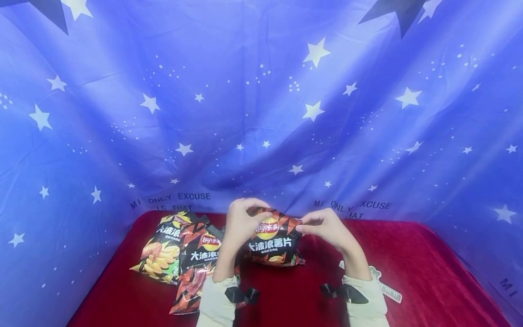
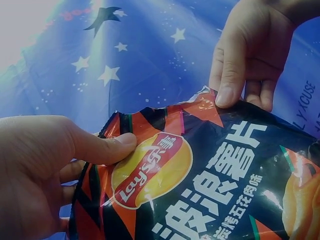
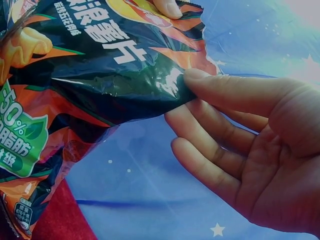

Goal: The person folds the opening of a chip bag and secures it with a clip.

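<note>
A black and red bag of Lay's potato chips (image 1: 271,243) is held up above the red cloth, its printed front towards me. At its top left my left hand (image 1: 242,222) pinches it, the thumb lying over the front beside the round logo, as the left wrist view shows. My right hand (image 1: 327,229) pinches the top right corner between thumb and fingers. In the right wrist view that thumb (image 3: 235,90) presses on the front while the other fingers curl behind and below. The bag's top edge (image 2: 160,107) looks jagged.
Left of the held bag lie a second red and black chip bag (image 1: 196,272) and a yellow and black one (image 1: 161,250), overlapping. A pale flat object with a patterned strip (image 1: 386,288) lies by the right forearm. Behind the red table (image 1: 429,272) hangs a blue starry cloth (image 1: 261,113).
</note>
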Demonstrator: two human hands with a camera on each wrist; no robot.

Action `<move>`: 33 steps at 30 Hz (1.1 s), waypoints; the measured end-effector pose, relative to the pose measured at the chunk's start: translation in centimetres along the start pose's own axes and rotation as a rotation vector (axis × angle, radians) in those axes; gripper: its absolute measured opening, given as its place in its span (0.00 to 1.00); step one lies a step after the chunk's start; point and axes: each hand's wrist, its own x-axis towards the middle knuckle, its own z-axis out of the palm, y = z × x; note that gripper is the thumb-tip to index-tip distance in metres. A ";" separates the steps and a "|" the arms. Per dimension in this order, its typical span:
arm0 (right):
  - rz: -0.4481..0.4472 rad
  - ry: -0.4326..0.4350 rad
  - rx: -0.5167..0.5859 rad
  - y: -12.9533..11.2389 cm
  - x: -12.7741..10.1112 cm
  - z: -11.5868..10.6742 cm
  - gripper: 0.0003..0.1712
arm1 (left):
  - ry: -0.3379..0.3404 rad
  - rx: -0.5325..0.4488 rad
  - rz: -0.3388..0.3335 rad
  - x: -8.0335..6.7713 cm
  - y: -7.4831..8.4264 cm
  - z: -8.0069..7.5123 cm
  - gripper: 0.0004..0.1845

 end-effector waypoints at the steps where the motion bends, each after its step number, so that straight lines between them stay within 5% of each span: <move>1: 0.000 0.001 -0.001 0.0 0.0 0.0 0.07 | -0.005 -0.003 0.001 0.0 0.0 0.0 0.09; 17: 0.016 -0.005 0.013 -0.2 -0.1 0.2 0.08 | -0.072 -0.070 0.045 -0.1 -0.3 -0.4 0.11; 33: 0.022 -0.017 -0.009 0.0 0.1 0.3 0.10 | -0.066 -0.077 0.041 -0.1 -0.2 -0.5 0.12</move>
